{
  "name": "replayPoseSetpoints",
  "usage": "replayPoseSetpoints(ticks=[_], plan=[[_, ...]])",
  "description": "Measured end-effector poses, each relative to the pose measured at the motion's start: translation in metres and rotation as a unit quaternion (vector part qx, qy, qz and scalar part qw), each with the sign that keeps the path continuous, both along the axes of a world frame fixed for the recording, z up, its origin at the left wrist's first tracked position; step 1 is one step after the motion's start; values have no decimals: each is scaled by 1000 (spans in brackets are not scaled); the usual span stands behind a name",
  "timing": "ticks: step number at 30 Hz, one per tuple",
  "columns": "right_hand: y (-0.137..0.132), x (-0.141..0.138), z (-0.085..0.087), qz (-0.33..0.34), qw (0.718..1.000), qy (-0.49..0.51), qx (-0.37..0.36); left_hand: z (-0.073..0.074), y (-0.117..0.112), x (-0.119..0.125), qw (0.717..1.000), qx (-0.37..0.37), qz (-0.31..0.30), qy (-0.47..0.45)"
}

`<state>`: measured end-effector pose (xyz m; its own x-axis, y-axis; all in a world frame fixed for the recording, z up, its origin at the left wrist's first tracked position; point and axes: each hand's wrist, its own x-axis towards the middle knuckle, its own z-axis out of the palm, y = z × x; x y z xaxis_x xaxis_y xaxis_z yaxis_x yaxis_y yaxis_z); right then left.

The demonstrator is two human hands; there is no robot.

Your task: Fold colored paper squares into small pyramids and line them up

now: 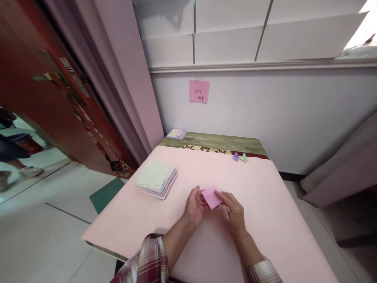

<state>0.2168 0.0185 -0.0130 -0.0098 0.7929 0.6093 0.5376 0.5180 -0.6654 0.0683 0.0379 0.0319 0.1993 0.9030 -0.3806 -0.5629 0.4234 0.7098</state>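
Observation:
A small pink square of folded paper (212, 197) is between my two hands, raised a little over the table. My left hand (194, 207) supports its left side, with the fingers curled behind and under it and the thumb pointing up. On the other side, my right hand (233, 210) grips the right corner, its index finger lying on the top face. The fingertips beneath the paper are hidden. To the left lies a stack of coloured paper sheets (154, 175), pale green on top. Two small folded paper shapes, one purple (236, 157) and one green (244, 157), stand near the far edge.
A pink cover (118, 224) lies over the table, whose green patterned top (226, 141) shows at the back. A small pack (176, 134) sits at the far left corner. Behind is a wall with a pink note (199, 91). A red door (73, 90) stands left; a person's legs show beyond.

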Motion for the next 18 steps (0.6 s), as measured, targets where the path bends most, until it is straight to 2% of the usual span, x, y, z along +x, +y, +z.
replayPoseSetpoints(ticks=[3, 6, 10, 14, 18], plan=[[-1, -1, 1, 45, 998, 31, -35, -7, 0, -3, 998, 13, 23, 51], [0, -5, -3, 65, 986, 112, -110, -18, -2, -8, 995, 14, 38, 95], [7, -16, -13, 28, 944, 237, -226, -28, 2, -15, 990, 30, 41, 134], [15, -21, -16, -6, 923, 292, -252, -33, 13, -22, 974, 85, 33, 206], [21, -22, -17, -42, 922, 285, -259, -36, 21, -29, 942, 163, 38, 290]])
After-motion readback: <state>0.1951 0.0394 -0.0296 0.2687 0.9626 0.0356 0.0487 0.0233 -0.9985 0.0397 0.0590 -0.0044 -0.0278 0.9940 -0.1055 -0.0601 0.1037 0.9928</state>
